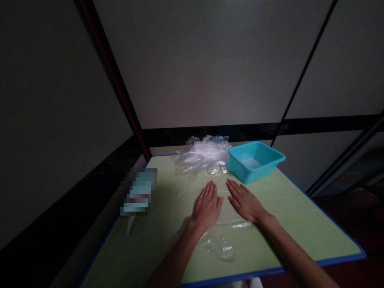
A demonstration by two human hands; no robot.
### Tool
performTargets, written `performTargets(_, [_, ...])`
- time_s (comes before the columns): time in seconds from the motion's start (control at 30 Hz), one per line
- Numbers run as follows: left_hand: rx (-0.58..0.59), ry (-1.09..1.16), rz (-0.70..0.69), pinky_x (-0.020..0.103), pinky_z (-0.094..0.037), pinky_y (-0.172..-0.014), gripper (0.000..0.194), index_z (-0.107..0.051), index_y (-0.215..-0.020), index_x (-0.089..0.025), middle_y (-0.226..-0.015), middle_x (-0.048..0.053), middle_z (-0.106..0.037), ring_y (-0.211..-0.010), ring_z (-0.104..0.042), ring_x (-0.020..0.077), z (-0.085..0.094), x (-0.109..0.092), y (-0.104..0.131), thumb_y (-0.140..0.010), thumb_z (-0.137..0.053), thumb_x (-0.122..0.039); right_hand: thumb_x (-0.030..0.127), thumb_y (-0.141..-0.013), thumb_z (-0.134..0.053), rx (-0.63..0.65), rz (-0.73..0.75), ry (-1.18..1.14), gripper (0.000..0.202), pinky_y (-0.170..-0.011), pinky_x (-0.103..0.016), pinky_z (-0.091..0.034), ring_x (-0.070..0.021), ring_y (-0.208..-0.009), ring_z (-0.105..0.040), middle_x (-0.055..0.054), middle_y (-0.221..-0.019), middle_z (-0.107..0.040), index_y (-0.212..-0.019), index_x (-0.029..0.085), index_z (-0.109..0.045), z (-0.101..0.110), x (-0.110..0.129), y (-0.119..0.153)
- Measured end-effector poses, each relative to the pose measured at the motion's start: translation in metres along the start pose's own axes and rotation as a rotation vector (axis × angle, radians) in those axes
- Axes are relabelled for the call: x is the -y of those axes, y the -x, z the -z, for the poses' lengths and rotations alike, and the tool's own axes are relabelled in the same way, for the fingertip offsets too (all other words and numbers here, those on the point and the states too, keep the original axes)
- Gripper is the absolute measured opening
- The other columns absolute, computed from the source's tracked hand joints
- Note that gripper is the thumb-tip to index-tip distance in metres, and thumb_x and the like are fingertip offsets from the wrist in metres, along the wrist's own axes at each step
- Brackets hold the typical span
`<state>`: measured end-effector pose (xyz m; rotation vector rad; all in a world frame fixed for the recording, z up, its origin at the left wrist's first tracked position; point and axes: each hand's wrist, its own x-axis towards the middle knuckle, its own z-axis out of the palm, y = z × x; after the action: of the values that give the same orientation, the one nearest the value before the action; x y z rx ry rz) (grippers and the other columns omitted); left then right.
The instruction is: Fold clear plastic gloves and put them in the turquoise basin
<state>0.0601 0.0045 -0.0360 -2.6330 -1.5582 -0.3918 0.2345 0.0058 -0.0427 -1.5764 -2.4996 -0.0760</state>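
My left hand [208, 206] lies flat, palm down, with its fingers stretched out and the thumb a little apart. To its right, my right hand [244, 201] also rests flat with straight fingers. Beneath and between them a clear plastic bag [223, 246] is spread over the table; its crumpled near end shows by my wrists, and its outline is hard to follow. Beyond my hands sits a loose heap of clear plastic bags [207, 154]. A turquoise plastic basin [250, 170] stands beside that heap, with something pale and flat in its bottom.
The light green table [303, 228] has a blue edge. At its left side is a blurred-out, pale green item [139, 194] with a thin white strip [130, 226] below it. Panelled walls [210, 72] stand close behind and to the left.
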Motion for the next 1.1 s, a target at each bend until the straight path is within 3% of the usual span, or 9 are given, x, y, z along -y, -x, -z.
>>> performTargets(0.27, [-0.069,-0.095,0.011,0.036,-0.03,-0.1,0.047,-0.039,-0.124,-0.001,-0.132,0.017,-0.038,-0.124,-0.031,0.021,0.003,0.07,0.029,-0.089,-0.025,-0.029,0.034,-0.09,-0.022,0.013,-0.008,-0.001,0.052,-0.103,-0.038,-0.022,-0.0194,-0.128,-0.021,-0.011,-0.139,-0.022,-0.134,0.006,-0.026,0.001,0.002,0.0])
performTargets(0.4, [-0.087,-0.137,0.017,0.036,-0.032,-0.099,0.047,-0.04,-0.123,-0.002,-0.132,0.017,-0.039,-0.124,-0.032,0.0212,0.006,0.091,0.042,-0.088,-0.025,-0.029,0.035,-0.09,-0.022,-0.003,-0.008,-0.036,0.052,-0.103,-0.039,-0.022,-0.0186,-0.128,-0.02,-0.01,-0.139,-0.023,-0.134,0.008,-0.027,0.0,0.0,0.0])
performTargets(0.6, [-0.085,-0.141,0.048,0.036,-0.033,-0.098,0.048,-0.04,-0.123,-0.002,-0.132,0.017,-0.039,-0.123,-0.033,0.0221,0.008,0.091,0.043,-0.087,-0.027,-0.032,0.037,-0.09,-0.021,-0.088,-0.065,-0.26,0.053,-0.103,-0.041,-0.023,-0.0194,-0.129,-0.018,-0.01,-0.141,-0.019,-0.136,0.011,-0.02,0.005,-0.006,0.003])
performTargets(0.7, [-0.092,-0.139,0.052,0.036,-0.033,-0.098,0.048,-0.04,-0.123,-0.003,-0.132,0.017,-0.039,-0.124,-0.032,0.0224,0.007,0.09,0.043,-0.088,-0.027,-0.032,0.035,-0.091,-0.021,-0.155,-0.127,-0.289,0.053,-0.103,-0.042,-0.023,-0.021,-0.128,-0.019,-0.011,-0.141,-0.019,-0.137,0.011,-0.016,0.012,0.019,0.008])
performTargets(0.9, [-0.078,-0.159,0.058,0.035,-0.031,-0.099,0.049,-0.039,-0.124,-0.002,-0.132,0.017,-0.038,-0.124,-0.031,0.0224,0.007,0.089,0.043,-0.088,-0.027,-0.033,0.04,-0.088,-0.029,-0.064,-0.053,-0.185,0.059,-0.103,-0.039,-0.024,-0.0226,-0.129,-0.015,-0.015,-0.14,-0.02,-0.134,0.003,-0.023,0.017,0.1,0.022])
performTargets(1.0, [-0.072,-0.166,0.053,0.035,-0.03,-0.1,0.05,-0.038,-0.124,-0.002,-0.132,0.017,-0.038,-0.124,-0.031,0.0224,0.008,0.089,0.043,-0.088,-0.027,-0.034,0.046,-0.087,-0.03,-0.063,-0.072,-0.143,0.063,-0.103,-0.04,-0.025,-0.024,-0.129,-0.016,-0.016,-0.139,-0.02,-0.133,0.003,-0.026,0.011,0.109,0.035])
performTargets(1.1, [-0.083,-0.163,0.053,0.036,-0.03,-0.1,0.049,-0.038,-0.124,-0.003,-0.133,0.017,-0.038,-0.124,-0.032,0.0219,0.008,0.089,0.043,-0.087,-0.027,-0.034,0.051,-0.085,-0.031,-0.071,-0.074,-0.119,0.068,-0.103,-0.042,-0.026,-0.0243,-0.129,-0.016,-0.015,-0.139,-0.02,-0.135,0.005,-0.022,0.008,0.099,0.052])
